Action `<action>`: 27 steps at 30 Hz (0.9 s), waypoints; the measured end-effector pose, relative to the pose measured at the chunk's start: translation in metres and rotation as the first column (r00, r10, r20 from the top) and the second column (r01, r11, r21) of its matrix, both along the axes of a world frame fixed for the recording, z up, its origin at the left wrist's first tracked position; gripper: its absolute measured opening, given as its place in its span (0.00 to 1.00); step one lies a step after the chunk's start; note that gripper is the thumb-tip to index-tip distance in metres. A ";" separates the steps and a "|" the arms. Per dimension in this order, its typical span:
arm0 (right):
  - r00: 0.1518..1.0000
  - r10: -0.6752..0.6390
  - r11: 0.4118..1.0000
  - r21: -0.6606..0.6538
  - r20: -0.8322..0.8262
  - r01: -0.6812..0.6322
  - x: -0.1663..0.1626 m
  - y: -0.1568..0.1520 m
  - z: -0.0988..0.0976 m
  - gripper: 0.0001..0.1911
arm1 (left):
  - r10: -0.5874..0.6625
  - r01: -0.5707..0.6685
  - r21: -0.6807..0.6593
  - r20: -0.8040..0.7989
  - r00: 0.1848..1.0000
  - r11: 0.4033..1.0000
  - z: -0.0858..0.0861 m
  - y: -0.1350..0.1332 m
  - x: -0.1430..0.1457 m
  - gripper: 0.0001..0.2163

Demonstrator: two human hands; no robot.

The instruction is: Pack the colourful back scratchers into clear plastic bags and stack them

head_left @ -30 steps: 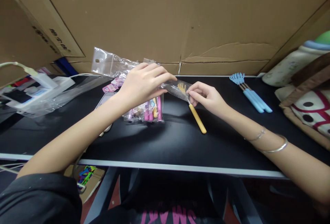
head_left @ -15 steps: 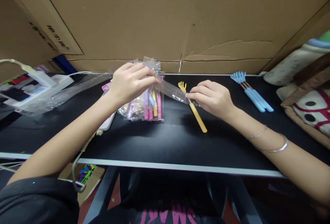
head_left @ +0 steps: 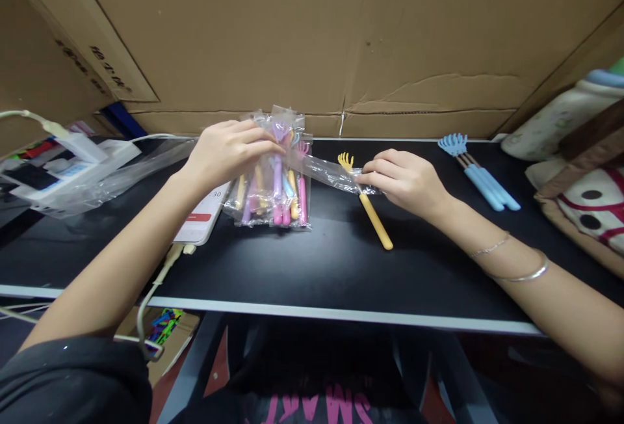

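Stretched between my two hands is a clear plastic sleeve point(head_left: 329, 173). My left hand point(head_left: 238, 149) pinches its left end, above a pile of bagged back scratchers point(head_left: 277, 196) in pink, purple, yellow and blue. My right hand point(head_left: 404, 180) is closed on the sleeve's other end. Under that end lies a bare yellow back scratcher point(head_left: 375, 222), its claw pointing away from me and its handle toward me. The right fingers hide part of the sleeve; whether they also touch the scratcher, I cannot tell.
Two blue back scratchers point(head_left: 487, 183) lie to the right, near a fabric bag point(head_left: 585, 203) and a pale bottle point(head_left: 541, 125). At left are a phone point(head_left: 202, 219) on a cable, a white power strip point(head_left: 73, 170) and empty plastic wrap point(head_left: 131, 173). Cardboard point(head_left: 312, 34) walls the back.
My left hand has shifted slightly left, showing more of the pile and the phone's lit screen. My right hand has moved slightly right with the sleeve end. The yellow scratcher stays on the table.
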State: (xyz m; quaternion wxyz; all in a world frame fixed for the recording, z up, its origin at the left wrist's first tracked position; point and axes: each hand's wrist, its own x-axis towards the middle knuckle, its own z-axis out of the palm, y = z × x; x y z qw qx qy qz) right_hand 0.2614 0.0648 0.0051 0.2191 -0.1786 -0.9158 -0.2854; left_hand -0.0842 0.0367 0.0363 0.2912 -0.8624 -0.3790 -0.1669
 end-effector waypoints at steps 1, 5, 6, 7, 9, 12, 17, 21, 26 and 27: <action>1.000 -0.003 1.000 -0.011 0.003 0.003 0.000 0.000 0.000 0.17 | 0.004 -0.004 -0.002 -0.001 1.000 1.000 -0.001 0.001 -0.002 0.17; 1.000 0.005 1.000 -0.020 -0.021 -0.006 0.002 0.002 0.001 0.16 | 0.015 -0.014 -0.014 0.013 1.000 1.000 -0.004 0.005 -0.008 0.18; 1.000 0.007 1.000 -0.015 -0.025 -0.008 0.003 0.003 0.001 0.16 | 0.020 -0.019 -0.018 0.030 0.999 1.000 -0.004 0.006 -0.010 0.18; 1.000 0.008 1.000 -0.010 -0.026 -0.008 0.004 0.003 0.002 0.16 | 0.028 -0.026 -0.025 0.050 0.998 0.999 -0.004 0.007 -0.013 0.18; 1.000 -0.005 1.000 -0.007 -0.023 0.005 0.006 0.005 0.003 0.16 | 0.047 -0.045 -0.035 0.084 0.995 0.998 -0.005 0.009 -0.018 0.18; 0.999 -0.050 0.998 -0.030 -0.020 0.050 0.011 0.010 0.005 0.17 | 0.073 -0.071 -0.027 0.091 0.993 0.997 -0.006 0.012 -0.027 0.20; 0.996 -0.086 0.994 -0.072 -0.028 0.084 0.019 0.015 0.008 0.19 | 0.072 -0.067 -0.048 0.096 0.993 0.997 -0.009 0.015 -0.033 0.19; 0.996 -0.084 0.993 -0.082 0.013 0.085 0.019 0.015 0.008 0.19 | 0.070 -0.061 -0.093 0.097 0.993 0.994 -0.008 0.013 -0.029 0.17; 0.995 -0.065 0.997 -0.045 0.078 0.068 0.012 0.011 0.006 0.19 | 0.028 -0.021 -0.185 0.037 0.999 0.983 -0.003 0.002 -0.013 0.16; 0.995 -0.060 0.997 -0.043 0.082 0.064 0.010 0.009 0.006 0.19 | 0.017 -0.011 -0.198 0.030 0.999 0.980 -0.002 -0.001 -0.008 0.19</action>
